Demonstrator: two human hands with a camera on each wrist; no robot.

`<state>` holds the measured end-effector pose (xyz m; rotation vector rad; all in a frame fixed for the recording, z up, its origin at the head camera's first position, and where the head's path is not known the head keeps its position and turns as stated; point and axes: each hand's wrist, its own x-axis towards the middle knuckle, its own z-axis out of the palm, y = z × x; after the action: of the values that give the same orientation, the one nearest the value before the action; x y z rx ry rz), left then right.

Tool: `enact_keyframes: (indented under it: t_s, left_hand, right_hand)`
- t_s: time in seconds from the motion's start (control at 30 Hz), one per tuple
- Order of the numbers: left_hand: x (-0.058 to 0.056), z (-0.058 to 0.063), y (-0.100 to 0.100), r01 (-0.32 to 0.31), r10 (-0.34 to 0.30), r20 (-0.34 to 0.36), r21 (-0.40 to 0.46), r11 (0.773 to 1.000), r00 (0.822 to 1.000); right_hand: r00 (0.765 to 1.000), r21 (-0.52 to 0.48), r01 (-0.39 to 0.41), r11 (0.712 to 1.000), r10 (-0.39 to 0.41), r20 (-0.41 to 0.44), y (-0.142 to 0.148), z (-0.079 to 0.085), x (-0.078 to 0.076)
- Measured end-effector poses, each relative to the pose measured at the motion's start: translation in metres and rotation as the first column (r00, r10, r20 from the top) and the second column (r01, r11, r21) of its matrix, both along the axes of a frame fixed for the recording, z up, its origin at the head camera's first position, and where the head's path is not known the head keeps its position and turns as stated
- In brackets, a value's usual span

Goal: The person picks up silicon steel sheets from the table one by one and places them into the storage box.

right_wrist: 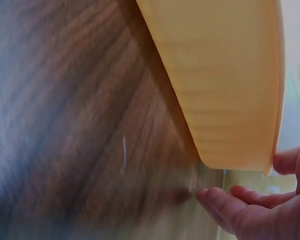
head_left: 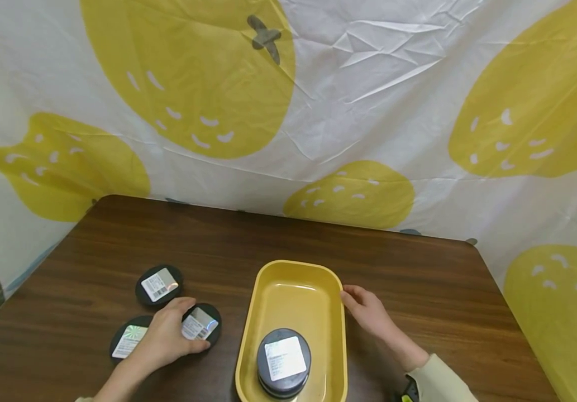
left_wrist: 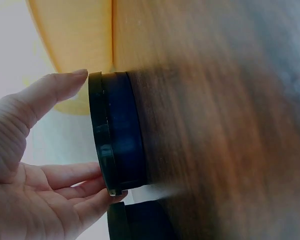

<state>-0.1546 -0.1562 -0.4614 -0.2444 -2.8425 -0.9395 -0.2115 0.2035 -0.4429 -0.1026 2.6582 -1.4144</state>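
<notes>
Head view suggests a possible slip: the left hand [head_left: 166, 334] clamps the black container [head_left: 201, 324], on the table [head_left: 399, 268] left of the yellow tray [head_left: 300, 301], only by its edge (a neighbouring container [left_wrist: 135, 222] stands just beside). The right hand [head_left: 368, 316], thumb and fingers apart, touches the tray's rim.

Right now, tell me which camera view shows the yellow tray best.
The head view: it shows the yellow tray from above, with its inside and most of its rim. The left wrist view catches only part of its outer wall; the right wrist view, outer wall and rim edge.
</notes>
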Motion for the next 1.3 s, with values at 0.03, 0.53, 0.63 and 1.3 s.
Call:
enact_keyframes:
  t_s: [0.03,0.53,0.63,1.3]
  left_hand:
    - [0.000,0.001,0.000,0.002,-0.002,-0.001,-0.005,1.000,1.000]
    - [-0.005,0.007,0.009,0.015,-0.009,0.063,-0.093,0.996,0.998]
    - [-0.005,0.007,0.010,0.013,-0.006,0.069,-0.106,0.994,0.998]
    - [-0.002,0.004,0.009,0.026,-0.015,0.089,-0.126,0.992,0.996]
  right_hand:
    - [1.000,-0.042,0.006,0.999,-0.005,0.015,-0.001,0.000,0.000]
    - [0.990,-0.339,0.088,0.937,-0.045,0.134,-0.005,-0.003,-0.001]
    - [0.989,-0.357,0.091,0.930,-0.043,0.138,-0.006,-0.003,0.000]
    - [0.982,-0.463,0.137,0.876,-0.060,0.177,-0.011,-0.013,0.003]
